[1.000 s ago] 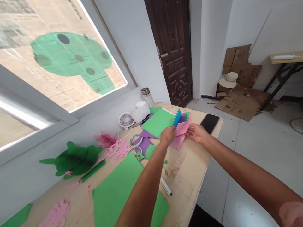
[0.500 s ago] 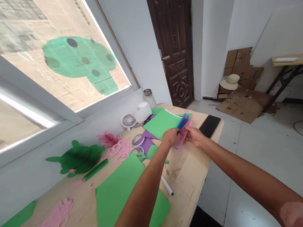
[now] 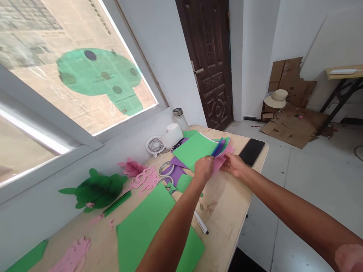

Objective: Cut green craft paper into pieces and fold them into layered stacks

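Note:
At the far end of the table, my left hand [image 3: 204,167] is closed on the near edge of a stack of coloured paper [image 3: 195,149], its upper sheets lifted. Green is on top, with blue and purple edges showing. My right hand [image 3: 234,165] pinches the pink paper [image 3: 219,164] at the stack's right side; its fingertips are partly hidden. Beside my right hand lies a black phone [image 3: 252,152]. Closer to me, a large green sheet [image 3: 144,226] and a white marker [image 3: 201,223] lie under and beside my left forearm.
Along the wall stand a small white fan [image 3: 155,145], a lidded bottle [image 3: 180,118] and a green paper turtle-like shape [image 3: 98,190]. Tape rolls [image 3: 166,169], purple paper [image 3: 172,174] and pink cut-outs [image 3: 146,177] lie left of my hands. The table's right edge drops to the floor.
My left hand has drawn slightly toward me along the stack's edge. The pink sheet has shifted a little under my right hand. The view has moved slightly.

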### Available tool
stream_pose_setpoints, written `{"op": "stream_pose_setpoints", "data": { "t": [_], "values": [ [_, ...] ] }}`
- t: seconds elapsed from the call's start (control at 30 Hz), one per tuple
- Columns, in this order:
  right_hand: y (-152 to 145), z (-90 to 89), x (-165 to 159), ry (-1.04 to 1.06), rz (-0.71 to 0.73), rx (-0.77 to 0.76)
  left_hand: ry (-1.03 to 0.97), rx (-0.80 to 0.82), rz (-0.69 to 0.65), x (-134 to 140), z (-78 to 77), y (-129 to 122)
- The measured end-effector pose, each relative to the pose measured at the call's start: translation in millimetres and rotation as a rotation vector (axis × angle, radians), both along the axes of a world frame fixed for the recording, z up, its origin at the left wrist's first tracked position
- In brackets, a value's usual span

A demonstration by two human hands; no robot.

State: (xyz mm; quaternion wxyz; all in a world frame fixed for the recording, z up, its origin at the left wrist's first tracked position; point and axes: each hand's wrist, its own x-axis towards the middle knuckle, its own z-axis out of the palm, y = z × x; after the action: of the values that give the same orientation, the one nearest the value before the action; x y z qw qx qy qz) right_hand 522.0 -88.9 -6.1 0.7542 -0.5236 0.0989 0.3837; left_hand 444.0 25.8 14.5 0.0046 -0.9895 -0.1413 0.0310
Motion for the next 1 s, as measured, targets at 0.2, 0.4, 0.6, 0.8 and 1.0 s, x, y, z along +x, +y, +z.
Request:
{"op": "stream_pose_setpoints", "data": {
  "t": [0.2, 0.4, 0.6, 0.8, 1.0],
  "values": [
    [1, -7.0, 2, -0.004, -0.055, 0.012, 0.03, -0.006, -0.076, -30, -1.7, 4],
    [5, -14.7, 2, -0.047, -0.067, -0.006, 0.043, -0.069, -0.099, -42, 1.9, 10],
    [7, -20.9, 3, -0.08, -0.046, -0.021, 0.045, -0.207, -0.151, -44, 11.7, 22],
    [6, -21.6, 2, -0.089, -0.033, -0.041, -0.077, -0.264, -0.035, -41, 16.1, 28],
    [6, -18.9, 1, -0.092, 0.008, -0.049, -0.17, -0.237, 0.084, -40, 13.6, 16]
  ]
}}
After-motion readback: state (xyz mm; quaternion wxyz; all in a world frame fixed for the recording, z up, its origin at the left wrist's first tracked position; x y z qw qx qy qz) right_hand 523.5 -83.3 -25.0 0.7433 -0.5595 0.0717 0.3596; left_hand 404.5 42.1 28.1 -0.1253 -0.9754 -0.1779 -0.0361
